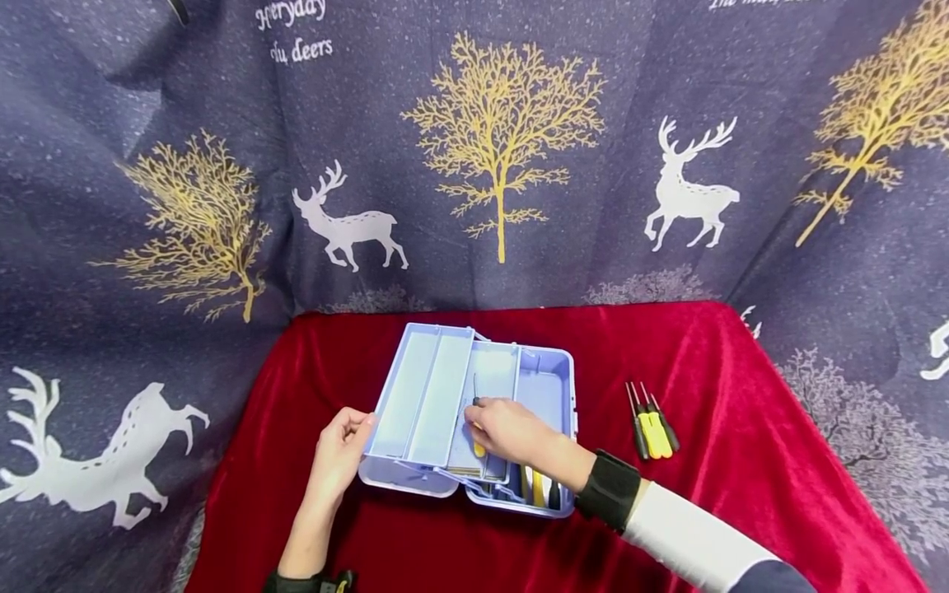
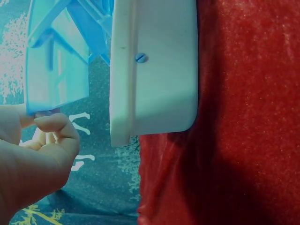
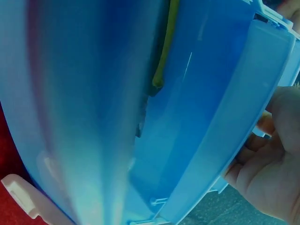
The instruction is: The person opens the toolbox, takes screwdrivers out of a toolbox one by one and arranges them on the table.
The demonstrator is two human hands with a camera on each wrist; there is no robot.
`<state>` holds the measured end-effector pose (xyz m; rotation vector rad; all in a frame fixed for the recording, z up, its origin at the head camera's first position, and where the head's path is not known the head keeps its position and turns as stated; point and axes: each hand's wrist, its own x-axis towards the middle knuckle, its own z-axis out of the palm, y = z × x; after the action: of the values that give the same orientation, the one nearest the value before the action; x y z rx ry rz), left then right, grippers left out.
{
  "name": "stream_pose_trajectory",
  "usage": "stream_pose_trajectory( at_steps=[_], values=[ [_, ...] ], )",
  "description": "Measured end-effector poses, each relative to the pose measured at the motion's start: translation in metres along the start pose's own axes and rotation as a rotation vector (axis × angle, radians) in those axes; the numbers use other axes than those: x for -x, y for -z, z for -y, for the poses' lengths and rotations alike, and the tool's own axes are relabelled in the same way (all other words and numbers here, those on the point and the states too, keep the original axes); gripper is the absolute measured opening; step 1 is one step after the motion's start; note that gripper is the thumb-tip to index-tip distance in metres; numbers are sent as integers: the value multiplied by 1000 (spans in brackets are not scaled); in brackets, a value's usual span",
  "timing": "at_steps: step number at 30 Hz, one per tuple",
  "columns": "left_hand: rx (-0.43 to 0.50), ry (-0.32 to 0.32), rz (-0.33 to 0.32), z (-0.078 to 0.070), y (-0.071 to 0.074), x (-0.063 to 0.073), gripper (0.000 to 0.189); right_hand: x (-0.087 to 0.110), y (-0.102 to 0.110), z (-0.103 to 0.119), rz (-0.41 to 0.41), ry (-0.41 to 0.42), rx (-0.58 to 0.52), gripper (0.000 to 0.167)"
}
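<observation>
A light blue toolbox (image 1: 544, 395) stands with its stepped trays spread out to the left. My left hand (image 1: 337, 453) pinches the left edge of the upper tray (image 1: 426, 387), thumb and finger at its near corner; the left wrist view shows the fingertips under that tray. Over the middle tray (image 1: 489, 362) my right hand (image 1: 511, 428) grips a screwdriver with a black and yellow handle (image 1: 479, 450). Its thin shaft points away from me, and the fingers hide much of the handle. From the right wrist view, the right hand (image 3: 267, 173) reaches over a tray side.
Several yellow and black screwdrivers (image 1: 652, 432) lie side by side on the red cloth (image 1: 712, 371), right of the toolbox. Yellow and black tools (image 1: 537, 487) sit in the box's bottom compartment. A dark curtain (image 1: 519, 288) with deer and trees hangs behind.
</observation>
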<state>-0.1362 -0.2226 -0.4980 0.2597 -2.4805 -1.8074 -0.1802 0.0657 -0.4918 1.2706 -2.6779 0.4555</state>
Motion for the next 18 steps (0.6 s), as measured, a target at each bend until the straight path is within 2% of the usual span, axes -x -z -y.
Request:
stream_pose_trajectory(
  at_steps=[4, 9, 18],
  values=[
    [10, 9, -1, 0, -1, 0, 20, 2, 2, -3, -7, -13, -38, 13],
    [27, 24, -2, 1, -1, 0, 20, 5, 9, -5, -61, -27, -86, 7],
    [19, 37, -4, 3, -1, -2, 21, 18, 36, -10, -138, -76, -94, 7]
  ],
)
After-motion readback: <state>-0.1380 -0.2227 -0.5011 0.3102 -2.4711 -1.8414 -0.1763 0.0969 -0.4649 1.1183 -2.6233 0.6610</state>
